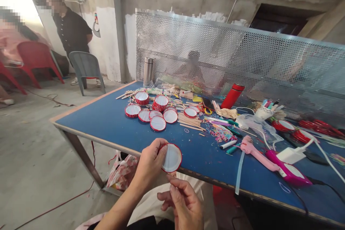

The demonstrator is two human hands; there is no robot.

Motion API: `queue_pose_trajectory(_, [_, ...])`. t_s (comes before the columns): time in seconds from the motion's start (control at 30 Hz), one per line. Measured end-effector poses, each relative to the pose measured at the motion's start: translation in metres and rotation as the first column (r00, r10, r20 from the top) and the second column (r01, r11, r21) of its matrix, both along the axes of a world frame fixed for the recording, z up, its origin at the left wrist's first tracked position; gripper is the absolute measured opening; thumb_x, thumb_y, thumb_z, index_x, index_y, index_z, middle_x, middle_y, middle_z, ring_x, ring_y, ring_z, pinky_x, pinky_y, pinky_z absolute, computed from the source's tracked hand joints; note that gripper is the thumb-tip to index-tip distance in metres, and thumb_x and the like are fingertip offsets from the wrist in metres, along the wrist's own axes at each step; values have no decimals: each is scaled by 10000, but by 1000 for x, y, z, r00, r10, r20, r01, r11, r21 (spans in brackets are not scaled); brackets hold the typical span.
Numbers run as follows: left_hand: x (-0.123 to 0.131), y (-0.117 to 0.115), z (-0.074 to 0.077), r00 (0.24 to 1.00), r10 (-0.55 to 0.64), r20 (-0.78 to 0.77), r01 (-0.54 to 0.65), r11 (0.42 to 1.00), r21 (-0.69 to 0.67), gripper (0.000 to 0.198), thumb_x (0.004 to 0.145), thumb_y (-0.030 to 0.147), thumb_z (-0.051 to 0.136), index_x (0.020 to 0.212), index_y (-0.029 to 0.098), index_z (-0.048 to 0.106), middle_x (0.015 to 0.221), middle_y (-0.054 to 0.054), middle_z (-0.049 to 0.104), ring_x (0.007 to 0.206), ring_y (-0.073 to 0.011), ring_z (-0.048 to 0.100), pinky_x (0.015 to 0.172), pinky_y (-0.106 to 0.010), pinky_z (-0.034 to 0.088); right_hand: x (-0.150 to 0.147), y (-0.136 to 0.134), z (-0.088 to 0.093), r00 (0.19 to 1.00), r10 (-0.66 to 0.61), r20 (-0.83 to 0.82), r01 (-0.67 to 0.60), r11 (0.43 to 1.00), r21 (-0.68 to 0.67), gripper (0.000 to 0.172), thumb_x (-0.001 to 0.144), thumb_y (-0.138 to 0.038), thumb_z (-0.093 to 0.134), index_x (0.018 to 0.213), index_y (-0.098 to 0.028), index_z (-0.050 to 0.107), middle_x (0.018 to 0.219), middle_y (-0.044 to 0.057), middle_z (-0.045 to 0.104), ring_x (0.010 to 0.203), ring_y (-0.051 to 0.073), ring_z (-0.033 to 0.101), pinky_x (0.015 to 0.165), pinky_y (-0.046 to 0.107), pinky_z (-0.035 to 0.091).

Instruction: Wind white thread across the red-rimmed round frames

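My left hand [152,160] pinches a round red-rimmed disc [172,158] with a pale, shiny face, thumb on top. The disc is tilted toward me above the table's front edge. Just below its lower rim, my right hand [183,201] has thumb and index tips close together, the other fingers curled. Anything between those fingertips is too small to make out. Beyond my hands, several similar discs [157,123] lie on the blue table [102,115], some stacked. A pink hot glue gun [260,156] with a translucent glue stick rests at the right.
Wooden sticks [190,120], colourful rubber bands [221,133] and markers [228,145] are spread across the table. A red bottle [232,96] and a steel flask [148,72] stand before a perforated metal screen [172,43]. Cables [327,158] trail at right. People and chairs [85,66] are at left.
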State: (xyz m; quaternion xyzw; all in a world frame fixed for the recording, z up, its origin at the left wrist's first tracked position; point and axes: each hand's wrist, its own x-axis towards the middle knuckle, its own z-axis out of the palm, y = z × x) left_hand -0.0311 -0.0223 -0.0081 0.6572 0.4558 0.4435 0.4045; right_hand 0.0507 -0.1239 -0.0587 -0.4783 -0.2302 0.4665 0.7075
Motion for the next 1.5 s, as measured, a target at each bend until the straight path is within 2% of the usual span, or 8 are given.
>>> queue_pose_trajectory(0.23, [3, 4, -6, 988, 13, 151, -5, 999, -52, 181, 856, 346, 459, 895, 193, 549, 662, 39, 531, 583, -120, 479, 529, -199, 371, 8, -4, -1, 993, 96, -63, -104, 985, -140, 454, 589, -535, 771, 754, -162, 572, 518, -38, 571, 301, 72, 491, 313, 148, 315])
queue_pose_trajectory(0.37, [0, 1, -4, 989, -53, 140, 58, 998, -37, 178, 871, 348, 444, 903, 199, 535, 596, 66, 469, 535, -108, 438, 504, -195, 344, 23, 3, 24, 989, 34, 143, -25, 997, -68, 487, 711, -552, 670, 1010, -184, 557, 672, -5, 615, 340, 57, 501, 291, 123, 224])
queue_pose_trajectory(0.47, [-5, -1, 1, 980, -145, 138, 153, 987, -45, 213, 876, 377, 443, 925, 190, 533, 609, 53, 515, 538, -110, 470, 504, -200, 362, 28, 14, 40, 939, 156, 305, -140, 987, -76, 551, 756, -570, 609, 1132, -183, 499, 693, -11, 609, 332, 51, 481, 289, 138, 285])
queue_pose_trajectory(0.57, [-10, -2, 5, 959, -246, 141, 254, 966, -42, 261, 863, 398, 480, 993, 179, 537, 696, 19, 596, 598, -126, 536, 543, -213, 408, 30, 26, 46, 895, 241, 374, -229, 971, -77, 446, 791, -576, 559, 952, -161, 536, 575, -52, 540, 316, 34, 419, 299, 140, 317])
queue_pose_trajectory(0.7, [-13, -2, 3, 922, -346, 174, 344, 938, 45, 387, 836, 360, 563, 1166, 199, 440, 833, 2, 615, 734, -143, 572, 663, -237, 459, 34, 40, 44, 911, 145, 386, -145, 989, -28, 414, 813, -579, 523, 836, -166, 513, 517, -63, 519, 308, 20, 379, 302, 124, 284])
queue_pose_trajectory(0.93, [-10, 3, -7, 947, -223, 231, 209, 974, 84, 250, 871, 303, 500, 1101, 211, 464, 1020, -57, 599, 919, -173, 583, 760, -263, 477, 38, 47, 31, 881, 159, 445, -151, 987, -54, 447, 815, -608, 492, 856, -164, 515, 510, -43, 548, 287, 26, 387, 292, 125, 245])
queue_pose_trajectory(1.13, [-9, 0, -10, 984, -158, 88, 143, 977, 159, 145, 881, 286, 475, 957, 196, 560, 851, -16, 614, 747, -140, 563, 665, -225, 456, 33, 42, 26, 899, 199, 391, -194, 980, -53, 438, 798, -592, 531, 857, -158, 533, 521, -53, 521, 320, 17, 360, 311, 118, 258])
queue_pose_trajectory(1.5, [-10, 1, -11, 990, -103, 95, 86, 982, 167, 103, 861, 288, 501, 883, 206, 559, 744, 26, 589, 651, -113, 532, 597, -190, 434, 26, 38, 19, 890, 198, 410, -189, 980, -61, 419, 826, -588, 488, 846, -170, 508, 532, -56, 514, 317, 34, 396, 319, 134, 276])
